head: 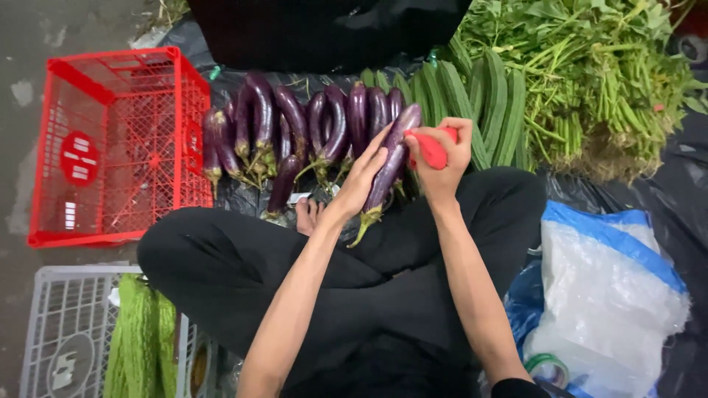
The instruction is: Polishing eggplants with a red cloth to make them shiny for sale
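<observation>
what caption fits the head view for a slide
Seated cross-legged, a person steadies a purple eggplant with the left hand while the right hand grips a red object.

Looks like a street-market vegetable stall laid out on the ground: purple aubergines (310,125) in a row on black plastic sheeting (243,195), ridged gourds (487,103) and leafy greens (597,66) at one o'clock, red crate (118,144) at ten, grey crate (66,332) at eight.
</observation>
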